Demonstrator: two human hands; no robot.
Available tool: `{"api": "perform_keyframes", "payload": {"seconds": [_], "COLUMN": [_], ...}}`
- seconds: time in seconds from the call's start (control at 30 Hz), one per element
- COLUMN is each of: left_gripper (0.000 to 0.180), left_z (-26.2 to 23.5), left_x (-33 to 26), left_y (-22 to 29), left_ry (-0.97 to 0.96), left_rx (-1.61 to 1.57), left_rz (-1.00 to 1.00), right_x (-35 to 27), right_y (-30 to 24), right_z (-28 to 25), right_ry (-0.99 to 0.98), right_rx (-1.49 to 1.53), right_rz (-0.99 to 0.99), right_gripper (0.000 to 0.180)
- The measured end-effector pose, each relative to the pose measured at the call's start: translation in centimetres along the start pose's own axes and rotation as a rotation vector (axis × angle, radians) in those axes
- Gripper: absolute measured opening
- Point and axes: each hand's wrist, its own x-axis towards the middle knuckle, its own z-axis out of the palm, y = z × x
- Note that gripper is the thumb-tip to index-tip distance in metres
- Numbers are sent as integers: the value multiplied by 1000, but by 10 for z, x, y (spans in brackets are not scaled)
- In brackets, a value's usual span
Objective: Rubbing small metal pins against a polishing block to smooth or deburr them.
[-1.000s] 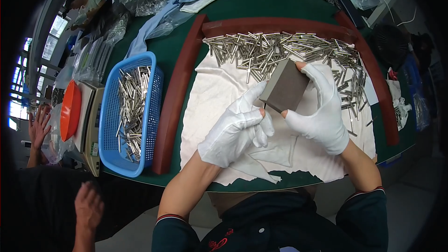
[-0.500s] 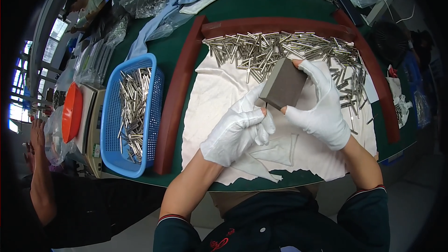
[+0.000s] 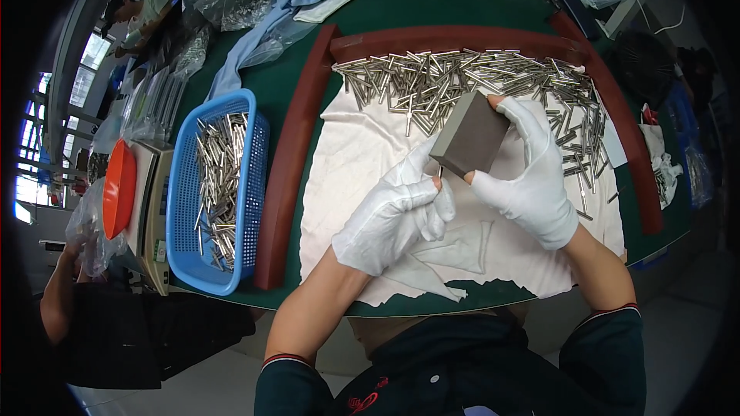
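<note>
Head view: a grey rectangular block [image 3: 470, 139] is held by the right hand [image 3: 528, 177], white-gloved, fingers wrapped over its top and far edge, thumb tip bare near the lower corner. The grip is closed on the block, which is kept tilted above the white cloth [image 3: 362, 154]. The left hand [image 3: 397, 212], also gloved, is curled shut just below the block's lower-left corner; a thin metal pin [image 3: 438, 182] seems to be pinched at its fingertips and pressed against the block's underside, though the pin is mostly hidden and its full length cannot be told. A heap of loose metal pins [image 3: 462, 81] is spread across the far part of the cloth, inside a red-brown raised border [image 3: 293, 162]. A blue basket [image 3: 254, 185] with more pins is set to the left, outside the border, beside a scale with an orange pan [image 3: 118, 189]. Another person's arm [image 3: 58, 300] is seen at lower left, well apart. For the step judged in hand, rubbing a pin on the block, the block should be kept steady at one angle, the pin pinched close to its tip so it is not flexed, and light even pressure applied so it is not dropped onto the cloth.
</note>
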Motion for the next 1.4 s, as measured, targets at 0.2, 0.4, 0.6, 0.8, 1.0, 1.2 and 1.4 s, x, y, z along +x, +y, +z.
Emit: {"api": "perform_keyframes", "payload": {"seconds": [0.2,0.4,0.6,0.8,1.0,1.2,1.4], "left_gripper": [61,61,61,60,57,57,56], "left_z": [2,3,5,1,9,14,15], "left_x": [0,-2,-1,1,-3,-2,-2], "left_y": [0,3,3,1,8,7,8], "left_ry": [58,78,-2,0,128,178,177], "left_rx": [-83,-115,-166,-39,333,356,340], "left_rz": [-14,-14,-22,25,-21,1,-19], "right_x": [-1,0,-2,-1,8,10,7], "right_y": [-3,-7,-2,-3,7,1,-3], "right_z": [0,0,2,-1,-6,-8,-7], "right_ry": [44,54,136,47,-117,-144,-96], "right_rx": [-28,-96,-183,-30,20,-2,-29], "right_rz": [-95,-149,-243,-71,-1,-39,-57], "right_gripper": [75,75,74,74,71,69,71]}}
